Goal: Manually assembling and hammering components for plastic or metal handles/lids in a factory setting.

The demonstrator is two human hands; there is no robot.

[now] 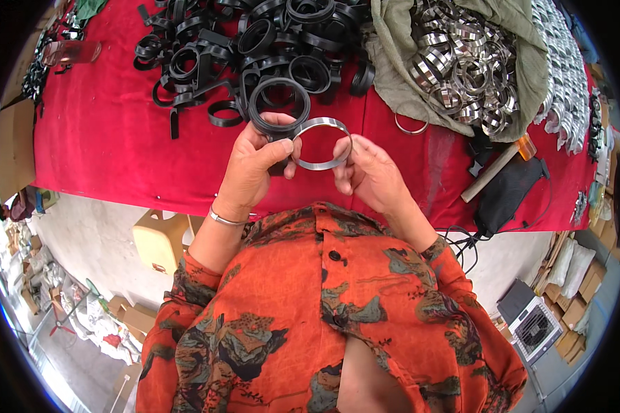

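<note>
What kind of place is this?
Probably a small workshop: black rings heaped on a red cloth, shiny metal rings in a cloth sack, and cardboard boxes nearby.

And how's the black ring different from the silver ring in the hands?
The black ring is thick and dark; the silver ring is thin and shiny. The left hand holds the black ring; the right hand holds the silver ring. Both are round with open middles.

Left fingers (277, 150) hold a black ring (304, 107), right fingers (343, 183) a metal band (322, 166).
</note>
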